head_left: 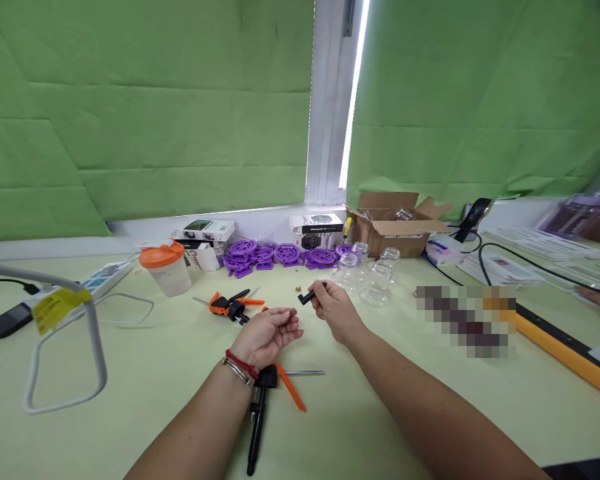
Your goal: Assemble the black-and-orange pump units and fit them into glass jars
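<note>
My right hand pinches a small black L-shaped part over the middle of the table. To its left, my left hand is turned palm up with its fingers curled; whether anything small lies between the fingertips is too small to tell. Tiny brass-coloured pieces lie just beyond the hands. A black tool with an orange strip and a metal rod rests below my left wrist, partly hidden by it. Another black and orange tool lies behind my left hand.
Purple wheel-like parts and white boxes line the back. Clear glass jars stand right of my right hand, before a cardboard box. An orange-lidded cup, power strip and grey metal frame are left.
</note>
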Demonstrator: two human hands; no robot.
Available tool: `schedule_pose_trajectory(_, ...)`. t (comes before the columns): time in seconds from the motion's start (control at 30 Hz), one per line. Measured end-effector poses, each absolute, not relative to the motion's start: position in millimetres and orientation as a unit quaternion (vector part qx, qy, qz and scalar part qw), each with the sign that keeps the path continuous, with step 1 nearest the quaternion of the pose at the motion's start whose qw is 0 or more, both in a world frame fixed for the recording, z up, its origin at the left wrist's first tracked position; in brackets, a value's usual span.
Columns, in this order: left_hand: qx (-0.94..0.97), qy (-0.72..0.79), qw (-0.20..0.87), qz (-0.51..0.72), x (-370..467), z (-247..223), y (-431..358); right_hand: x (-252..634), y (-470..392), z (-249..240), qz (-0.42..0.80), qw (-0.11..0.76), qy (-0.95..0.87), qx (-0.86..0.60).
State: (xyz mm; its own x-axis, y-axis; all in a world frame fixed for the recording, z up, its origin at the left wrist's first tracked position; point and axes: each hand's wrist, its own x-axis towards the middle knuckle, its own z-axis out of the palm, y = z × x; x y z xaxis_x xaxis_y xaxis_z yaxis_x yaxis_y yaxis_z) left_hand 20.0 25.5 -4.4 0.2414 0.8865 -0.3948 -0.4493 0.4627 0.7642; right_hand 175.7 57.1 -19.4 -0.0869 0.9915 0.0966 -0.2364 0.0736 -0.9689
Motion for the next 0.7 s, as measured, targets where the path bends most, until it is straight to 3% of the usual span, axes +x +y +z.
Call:
schedule_pose_trajectory(0.1, 0.250, 0.425, 0.747, 0.446, 18.0, -5.3, 27.4, 180.2, 59.1, -19.6, 0.596, 0.559, -0.434, -0.378)
schedule_pose_trajectory(0.27, 0.248, 0.438, 0.741, 0.445, 17.0, -7.1, 29.2, 194.4, 65.8, -28.4, 0.637, 0.501, -0.426, -0.401)
schedule_pose_trajectory(0.53, 0.272, 0.437, 0.722, 0.462, 15.7, -9.3, 30.1, 224.3, 83.2, -49.7, 0.335, 0.374, -0.655, -0.565)
schedule_pose_trajectory(0.7, 0.276, 0.439, 0.713, 0.471, 14.8, -9.5, 30.8, 225.2, 87.9, -53.3, 0.297, 0.326, -0.696, -0.567)
